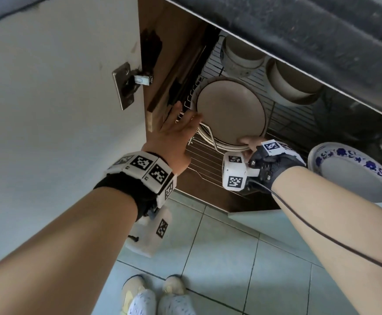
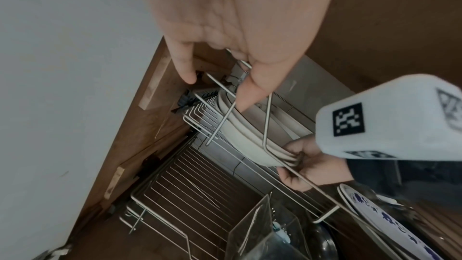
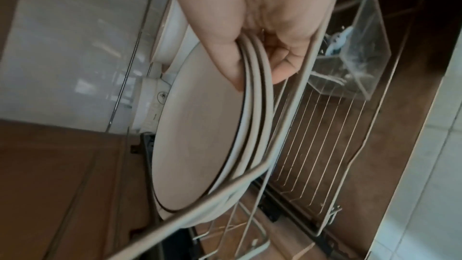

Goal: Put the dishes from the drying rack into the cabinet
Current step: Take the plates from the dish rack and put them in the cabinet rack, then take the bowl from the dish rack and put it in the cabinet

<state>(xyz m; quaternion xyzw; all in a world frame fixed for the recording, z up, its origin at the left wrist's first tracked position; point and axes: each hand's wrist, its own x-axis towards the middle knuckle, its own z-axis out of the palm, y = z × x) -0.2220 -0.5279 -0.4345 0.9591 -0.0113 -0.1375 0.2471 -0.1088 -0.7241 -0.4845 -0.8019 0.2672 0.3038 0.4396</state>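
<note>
**Plates going into the wire basket of the cabinet**

The right hand point(image 1: 252, 143) grips a stack of beige plates point(image 1: 230, 110) by the near rim, thumb on the face of the front plate and fingers curled behind the back one, as the right wrist view shows plainly. The plates stand on edge, leaning inside the wire basket point(image 1: 210, 160) of the open lower cabinet point(image 1: 162, 42), with a bent wire loop of the basket crossing in front of their lower edge.

The left hand point(image 1: 174, 135) is spread wide with straight fingers; its fingertips point(image 1: 195, 117) lie at the left rim of the stack, beside the upright wires. In the left wrist view one finger touches the edge of the plates and holds nothing.

Deeper in the basket, behind the plates, sit two stacks of pale bowls point(image 1: 242, 55), turned on their sides. A blue-patterned plate point(image 1: 355, 169) stands to the right of the right wrist, apart from the beige stack. The cabinet door point(image 1: 60, 87) hangs open at the left, its metal hinge point(image 1: 126, 85) showing. A clear plastic box point(image 3: 355, 46) rests in the basket near the front.
</note>
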